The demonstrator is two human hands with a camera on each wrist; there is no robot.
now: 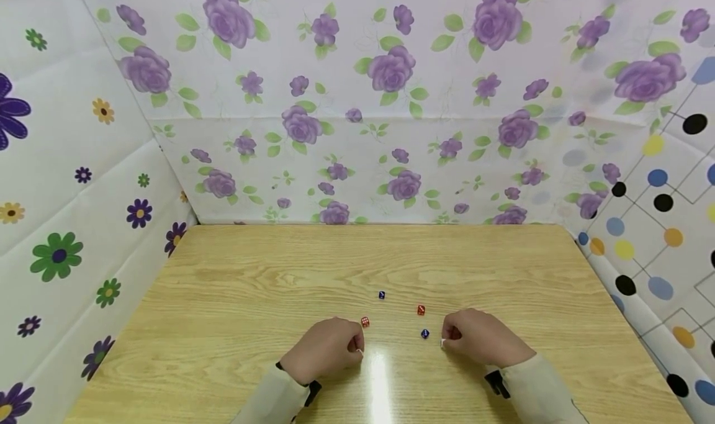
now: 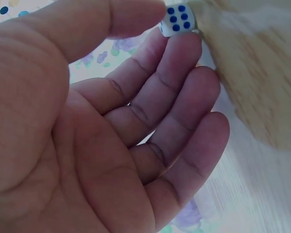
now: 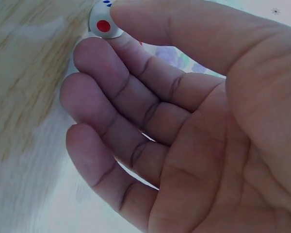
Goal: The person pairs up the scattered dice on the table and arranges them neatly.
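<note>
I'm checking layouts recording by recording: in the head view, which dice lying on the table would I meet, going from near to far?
Nearer blue die → left red die → right red die → farther blue die.

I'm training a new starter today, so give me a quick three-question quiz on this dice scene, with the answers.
1. How many red dice lie on the table?
2. True or false: the right hand pinches a white die.
3. On the other white die, in the left hand, the visible pips are: a) green, b) blue, c) yellow?

Key: 1. Two. 2. True. 3. b.
</note>
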